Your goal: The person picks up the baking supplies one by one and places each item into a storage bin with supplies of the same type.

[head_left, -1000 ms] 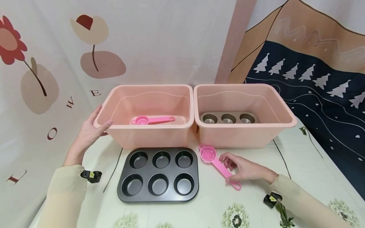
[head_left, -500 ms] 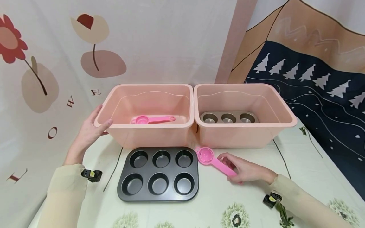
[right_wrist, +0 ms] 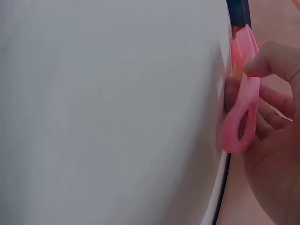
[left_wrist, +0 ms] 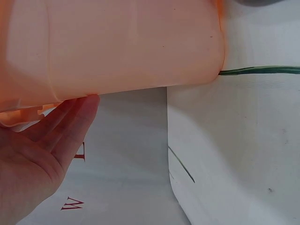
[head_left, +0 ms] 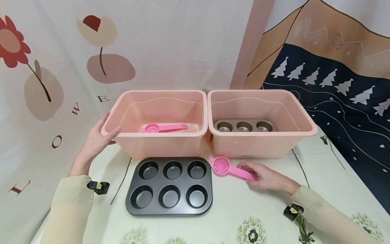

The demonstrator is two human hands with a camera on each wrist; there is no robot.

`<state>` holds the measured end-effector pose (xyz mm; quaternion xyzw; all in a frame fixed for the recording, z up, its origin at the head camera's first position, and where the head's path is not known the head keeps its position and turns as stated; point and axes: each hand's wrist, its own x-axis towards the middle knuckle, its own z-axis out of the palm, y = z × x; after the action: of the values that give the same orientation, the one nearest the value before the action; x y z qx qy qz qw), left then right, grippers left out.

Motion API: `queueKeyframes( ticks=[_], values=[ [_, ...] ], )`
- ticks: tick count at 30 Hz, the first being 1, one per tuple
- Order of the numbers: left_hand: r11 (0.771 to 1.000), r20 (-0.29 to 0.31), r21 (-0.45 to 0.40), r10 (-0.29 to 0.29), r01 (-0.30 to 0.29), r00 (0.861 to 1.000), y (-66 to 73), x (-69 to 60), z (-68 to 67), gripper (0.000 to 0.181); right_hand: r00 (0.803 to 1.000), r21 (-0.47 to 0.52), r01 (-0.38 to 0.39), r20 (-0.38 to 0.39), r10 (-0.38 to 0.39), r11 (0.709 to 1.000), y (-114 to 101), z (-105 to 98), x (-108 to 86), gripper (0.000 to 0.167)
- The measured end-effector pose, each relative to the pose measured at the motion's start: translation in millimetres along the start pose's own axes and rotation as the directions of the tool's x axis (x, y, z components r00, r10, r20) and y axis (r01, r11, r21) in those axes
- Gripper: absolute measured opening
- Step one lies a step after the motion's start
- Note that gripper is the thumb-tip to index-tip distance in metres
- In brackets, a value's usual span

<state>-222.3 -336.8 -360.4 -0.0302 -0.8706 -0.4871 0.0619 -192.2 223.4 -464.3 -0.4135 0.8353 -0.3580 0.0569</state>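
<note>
My right hand (head_left: 262, 174) pinches the handle of a pink egg separator (head_left: 220, 165), a round cup on a long handle. Its cup end lies by the right edge of a dark muffin tin (head_left: 169, 186). In the right wrist view, thumb and fingers sit on both sides of the separator's handle (right_wrist: 248, 93), and its looped end shows. My left hand (head_left: 95, 142) rests against the front left corner of the left pink bin (head_left: 161, 145). The left wrist view shows its straight fingers touching the bin's outer wall (left_wrist: 131, 47). Another pink separator (head_left: 164, 127) lies inside that bin.
Beside it stands a second pink bin (head_left: 262, 145), holding a brown-grey muffin tin (head_left: 244, 126) with three cups visible. A flower-printed cloth (head_left: 231, 217) covers the table. Printed curtains hang behind the bins.
My right hand has taken hold of the separator's handle, shifting it slightly left and swinging the handle end upward in view, flatter than before. The left hand and both bins stay put.
</note>
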Motion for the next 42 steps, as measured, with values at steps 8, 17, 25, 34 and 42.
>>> queueKeyframes(
  ticks=[8,17,25,34,42],
  values=[
    [1.0,-0.002,0.006,-0.002,0.002,1.0,-1.5,1.0,-0.7,0.082,0.999,0.092,-0.019,-0.025,0.021,0.996,8,-4,0.4,0.048],
    [1.0,-0.008,0.01,-0.004,0.004,1.0,-2.2,-0.1,-1.6,0.081,0.999,0.124,-0.014,-0.035,0.018,0.992,14,-5,1.2,0.04],
    [1.0,0.0,0.0,0.002,-0.002,1.0,-1.8,-0.5,-0.7,0.082,0.993,0.123,-0.066,-0.086,0.077,0.99,17,-5,-2.0,0.039],
    [1.0,-0.001,0.006,0.006,-0.006,1.0,-0.7,-0.7,0.6,0.082,0.979,0.096,-0.076,-0.184,0.093,0.992,15,-7,-3.2,0.046],
    [1.0,0.001,0.003,0.005,-0.005,1.0,-1.6,1.3,0.0,0.081,0.966,0.091,-0.078,-0.238,0.098,0.993,6,-11,-1.0,0.046]
  ],
)
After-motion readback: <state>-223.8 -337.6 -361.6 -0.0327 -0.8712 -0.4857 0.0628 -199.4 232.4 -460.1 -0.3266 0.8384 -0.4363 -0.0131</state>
